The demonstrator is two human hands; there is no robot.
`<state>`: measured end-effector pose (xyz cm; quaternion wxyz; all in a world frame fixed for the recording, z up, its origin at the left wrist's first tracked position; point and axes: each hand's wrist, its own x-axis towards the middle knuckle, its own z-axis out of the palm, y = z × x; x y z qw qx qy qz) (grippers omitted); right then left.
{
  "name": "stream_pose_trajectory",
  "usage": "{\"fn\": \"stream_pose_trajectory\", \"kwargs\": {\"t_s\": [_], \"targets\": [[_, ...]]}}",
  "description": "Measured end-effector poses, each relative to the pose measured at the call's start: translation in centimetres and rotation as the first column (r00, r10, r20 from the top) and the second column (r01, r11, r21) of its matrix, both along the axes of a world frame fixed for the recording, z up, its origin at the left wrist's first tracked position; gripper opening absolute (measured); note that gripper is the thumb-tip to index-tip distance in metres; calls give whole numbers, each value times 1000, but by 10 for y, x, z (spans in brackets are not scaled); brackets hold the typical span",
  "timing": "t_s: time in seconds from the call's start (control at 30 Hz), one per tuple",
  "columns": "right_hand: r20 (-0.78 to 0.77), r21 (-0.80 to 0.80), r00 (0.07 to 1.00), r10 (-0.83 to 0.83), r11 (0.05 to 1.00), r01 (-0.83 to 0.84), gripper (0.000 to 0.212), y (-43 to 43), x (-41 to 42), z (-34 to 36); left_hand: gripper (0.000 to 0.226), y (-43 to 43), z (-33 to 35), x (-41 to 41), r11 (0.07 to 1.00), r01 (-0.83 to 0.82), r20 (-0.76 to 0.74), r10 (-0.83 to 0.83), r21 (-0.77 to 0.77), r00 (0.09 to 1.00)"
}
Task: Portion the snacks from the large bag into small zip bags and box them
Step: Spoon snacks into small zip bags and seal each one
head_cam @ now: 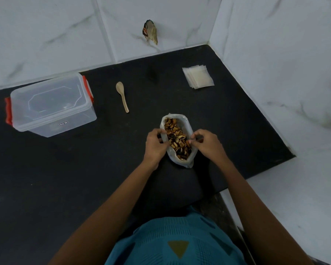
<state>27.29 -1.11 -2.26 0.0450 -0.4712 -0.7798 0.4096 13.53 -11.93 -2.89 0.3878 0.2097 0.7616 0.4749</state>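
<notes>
The task has barely begun. The left hand [154,143] and right hand [206,143] each pinch a rim of the large bag [177,139], holding it open mid-worktop [65,178]. The small zip bags [198,77], spoon [122,95] and lidded box [51,104] lie untouched.

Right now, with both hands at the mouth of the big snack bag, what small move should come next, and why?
Probably the right hand should release the large bag and take one from the zip bags: the mouth is open, the left hand holds its rim, and the stack lies untouched on that side.
</notes>
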Motion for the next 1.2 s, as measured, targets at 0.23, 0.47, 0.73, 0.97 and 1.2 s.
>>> {"fn": "stream_pose_trajectory", "kwargs": {"t_s": [0.23, 0.47, 0.73, 0.97, 1.2], "targets": [[-134, -39, 989, -68, 997, 63, 7, 37, -22, 19, 23, 21, 10, -29, 1000, 16, -112, -15, 2, 994], [-180, 62, 974, -141, 986, 154, 14, 101, -60, 25, 15, 94, 33, -54, 996, 15, -163, -2, 83, 987], [-201, 157, 931, -305, 928, 338, 21, 183, -91, 11, 17, 191, 21, -65, 999, -41, -164, 46, 31, 985], [-87, 204, 928, -362, 906, 372, 31, 228, -106, -9, 22, 247, 9, -62, 998, -44, -200, 35, -42, 979], [-63, 117, 907, -417, 899, 422, 27, 241, -112, -22, 34, 272, -4, -59, 988, -36, -232, 0, -152, 973]]}}
